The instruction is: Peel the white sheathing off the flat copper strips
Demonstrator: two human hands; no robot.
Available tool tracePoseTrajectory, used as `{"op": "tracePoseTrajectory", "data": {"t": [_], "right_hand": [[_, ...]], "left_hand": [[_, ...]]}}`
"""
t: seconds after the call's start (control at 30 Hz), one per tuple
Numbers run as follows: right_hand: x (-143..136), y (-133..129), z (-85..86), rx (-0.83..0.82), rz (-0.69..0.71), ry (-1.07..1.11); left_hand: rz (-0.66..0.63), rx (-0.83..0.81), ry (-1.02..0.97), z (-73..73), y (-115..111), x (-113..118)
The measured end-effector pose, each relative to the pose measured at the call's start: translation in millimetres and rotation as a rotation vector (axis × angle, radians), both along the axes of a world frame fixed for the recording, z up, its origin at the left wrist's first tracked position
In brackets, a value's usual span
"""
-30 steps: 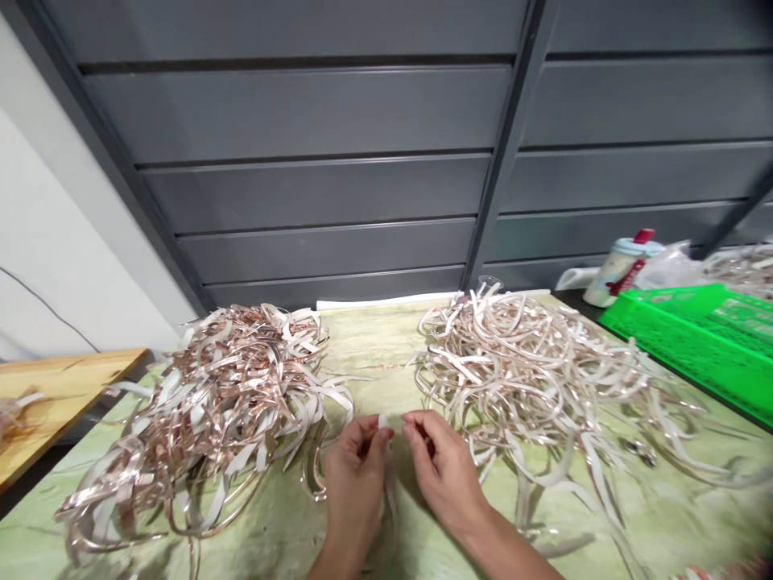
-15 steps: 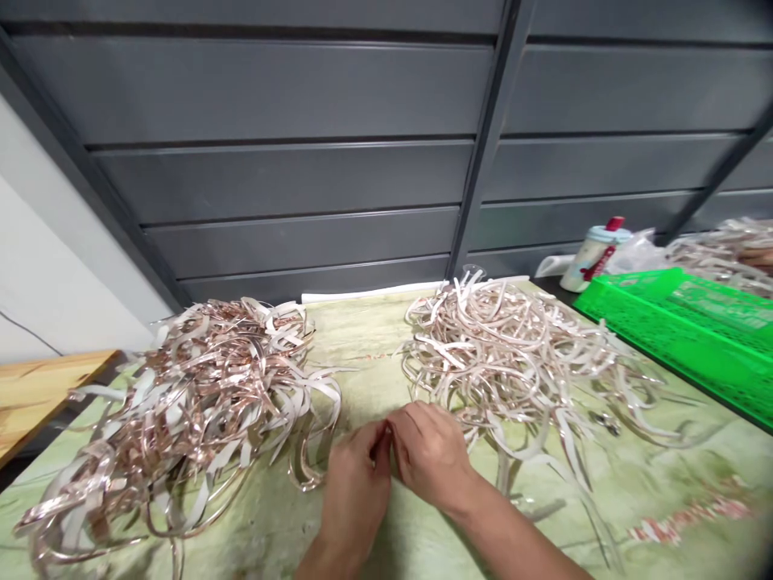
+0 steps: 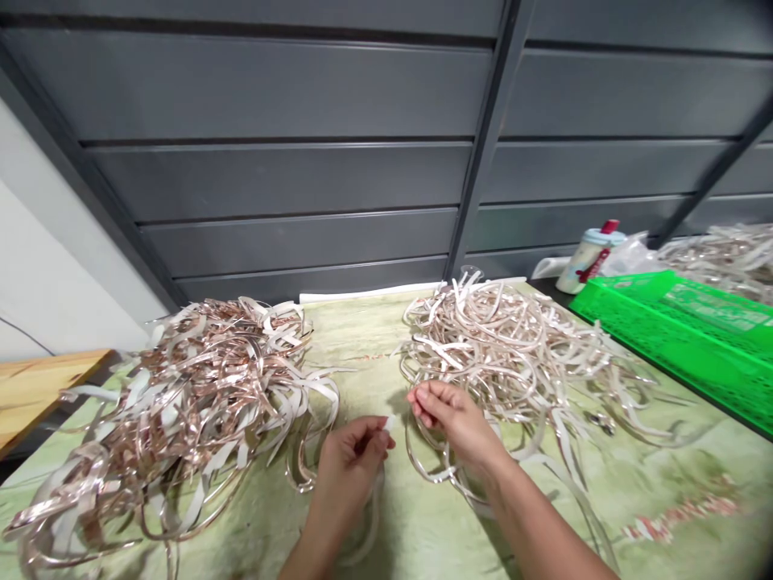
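Observation:
My left hand [image 3: 353, 459] is closed in a pinch on the end of a thin whitish strip [image 3: 372, 515], which hangs in a curve below the fingers. A small white tip of it pokes out above the fingertips. To the right, my right hand [image 3: 452, 415] has its fingertips pressed together. From just below them a glossy rose-gold and white strip [image 3: 416, 463] loops down towards the table. A tangled pile of shiny rose-gold strips [image 3: 223, 387] lies left of my hands. Another heap of paler, curled strips [image 3: 501, 338] lies beyond and right of my right hand.
A green, marble-patterned cloth [image 3: 356, 330] covers the table. At the right edge sit a green plastic basket [image 3: 676, 330] and a cup with a blue lid [image 3: 589, 262]; more strips [image 3: 725, 258] lie behind. A grey panelled wall [image 3: 290, 177] rises at the back. A wooden surface [image 3: 42, 387] stands left.
My hands were together at the middle and have parted. My right hand has moved right and slightly up; my left hand has shifted a little left. Strips now show below both.

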State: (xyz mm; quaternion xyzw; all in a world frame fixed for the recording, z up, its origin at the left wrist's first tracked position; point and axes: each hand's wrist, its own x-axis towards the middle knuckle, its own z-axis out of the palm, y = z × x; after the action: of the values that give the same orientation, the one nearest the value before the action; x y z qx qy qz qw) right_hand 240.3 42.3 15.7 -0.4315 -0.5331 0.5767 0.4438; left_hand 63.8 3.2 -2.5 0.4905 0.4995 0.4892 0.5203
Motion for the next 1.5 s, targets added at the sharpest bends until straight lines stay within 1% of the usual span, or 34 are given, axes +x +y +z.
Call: {"op": "tracePoseTrajectory", "data": {"t": [0.07,0.17,0.23,0.33,0.4,0.47,0.53,0.57,0.63,0.67,0.73,0.8,0.87,0.93,1.03,1.1,1.2,1.37,1.5], "right_hand": [[-2.8,-1.9,-0.5,0.063,-0.027,-0.058],[-11.8,-8.0,-1.8,0.140,-0.024,-0.171],[-15.7,-11.8,-0.5,0.111,-0.018,-0.193],[-16.3,-16.4,6.3,-0.022,0.010,-0.099],[-16.8,-19.7,12.7,-0.107,0.028,0.008],[-20.4,-23.0,18.6,-0.160,0.039,0.112],[-27.3,-25.2,23.0,-0.167,0.028,0.189],[-31.7,-25.7,24.7,-0.157,0.013,0.214],[-40.8,-25.2,27.8,-0.118,-0.025,0.228],[-45.3,-24.5,29.7,-0.087,-0.047,0.216],[-53.6,-23.1,34.1,-0.013,-0.076,0.170],[-60.9,-22.8,38.5,0.040,-0.074,0.119],[-67.4,-23.9,40.6,0.056,-0.058,0.082],[-73.1,-26.2,38.6,0.063,-0.063,0.059],[-80.3,-29.8,29.9,0.094,-0.071,0.039],[-84.0,-31.8,23.9,0.103,-0.054,0.042],[-87.7,-33.6,20.3,0.088,-0.039,0.064],[-87.8,-33.9,26.4,0.032,-0.031,0.112],[-85.2,-32.3,27.9,0.044,-0.049,0.122]], "left_hand": [[-0.006,0.007,0.042,0.9,-0.9,0.4],[-0.046,0.041,0.110,3.9,-2.9,1.0],[-0.084,0.061,0.115,5.7,-3.8,1.4],[-0.078,0.089,0.070,7.3,-4.4,2.4],[-0.004,0.184,0.091,8.6,-5.3,3.0],[0.086,0.352,0.167,10.2,-7.4,3.2],[0.179,0.501,0.241,11.6,-10.6,3.4],[0.224,0.548,0.259,12.1,-12.4,3.5],[0.294,0.577,0.261,12.9,-15.9,4.3],[0.310,0.563,0.244,13.3,-17.5,4.9],[0.292,0.471,0.165,14.5,-19.6,6.2],[0.258,0.345,0.048,15.9,-19.9,7.4],[0.259,0.249,-0.078,16.1,-18.2,7.9],[0.289,0.190,-0.228,14.5,-15.4,7.6],[0.319,0.113,-0.474,10.8,-12.0,6.1],[0.351,0.065,-0.582,10.2,-11.1,5.1],[0.404,0.017,-0.647,12.5,-10.8,4.8],[0.404,-0.059,-0.674,15.7,-9.7,4.3],[0.439,-0.109,-0.661,15.9,-10.2,2.2]]}}
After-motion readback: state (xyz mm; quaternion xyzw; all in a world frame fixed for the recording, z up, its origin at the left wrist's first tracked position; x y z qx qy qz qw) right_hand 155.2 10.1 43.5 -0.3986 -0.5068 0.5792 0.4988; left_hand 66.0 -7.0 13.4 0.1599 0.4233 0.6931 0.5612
